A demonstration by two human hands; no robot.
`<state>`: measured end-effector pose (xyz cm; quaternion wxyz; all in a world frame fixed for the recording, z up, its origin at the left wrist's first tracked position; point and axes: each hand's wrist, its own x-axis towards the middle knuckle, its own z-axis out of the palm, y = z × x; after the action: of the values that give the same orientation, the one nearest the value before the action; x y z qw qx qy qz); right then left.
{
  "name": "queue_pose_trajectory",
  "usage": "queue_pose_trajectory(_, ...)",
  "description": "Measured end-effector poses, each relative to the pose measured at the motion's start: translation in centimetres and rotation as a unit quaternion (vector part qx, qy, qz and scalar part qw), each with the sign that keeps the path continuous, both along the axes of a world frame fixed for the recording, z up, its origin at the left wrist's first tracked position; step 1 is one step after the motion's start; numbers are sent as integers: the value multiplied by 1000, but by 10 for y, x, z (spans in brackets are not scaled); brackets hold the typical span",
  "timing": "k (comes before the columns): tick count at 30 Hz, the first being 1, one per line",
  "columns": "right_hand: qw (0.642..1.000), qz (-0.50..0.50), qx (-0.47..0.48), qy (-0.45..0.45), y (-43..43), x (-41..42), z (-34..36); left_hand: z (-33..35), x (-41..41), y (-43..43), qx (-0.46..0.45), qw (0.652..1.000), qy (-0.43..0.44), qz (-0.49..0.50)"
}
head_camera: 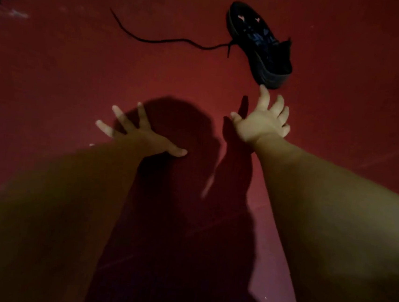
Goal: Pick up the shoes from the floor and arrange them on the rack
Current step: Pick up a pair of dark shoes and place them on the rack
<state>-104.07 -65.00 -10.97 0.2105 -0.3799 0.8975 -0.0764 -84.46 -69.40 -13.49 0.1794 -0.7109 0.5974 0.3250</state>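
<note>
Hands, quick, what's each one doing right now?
Left hand: open, fingers spread, holding nothing.
Right hand: open, holding nothing, one fingertip close to the heel of the shoe.

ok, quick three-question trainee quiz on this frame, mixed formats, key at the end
1. True or false: the right hand grips the black lace-up shoe with pink heart marks.
2. Multiple choice: the shoe's loose black lace trails over the red floor toward A) the person's left, B) the person's right, C) back inside the shoe.
3. Fill in: the left hand holds ____.

Key: 1 false (fingers spread, one fingertip at the heel end); 2 A; 3 nothing.
</note>
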Motion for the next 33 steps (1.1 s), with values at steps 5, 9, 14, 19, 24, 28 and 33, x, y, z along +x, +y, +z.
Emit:
queue_pose_trajectory(5,999,-12,-18,31,-48,-30,-2,0,-1,-2,36,999,3,9)
queue_pose_trajectory(9,999,-11,-17,42,-83,-51,5,-1,-2,-5,49,998,17,19)
queue_pose_trajectory(14,999,-12,32,29,-99,-73,-1,-6,3,-6,58,998,17,7)
queue_pose_trajectory(19,997,-21,22,66,-94,-82,-11,-5,1,-9,60,998,5,0)
queue_pose_trajectory(24,996,-11,-25,83,-77,-60,-12,-1,-2,-9,65,998,1,7)
queue_pose_trajectory(28,994,12,-25,108,-49,-45,-7,-3,-4,-6,41,999,3,23)
queue_pose_trajectory(33,995,23,39,85,0,-23,8,-1,-2,-5,41,999,13,21)
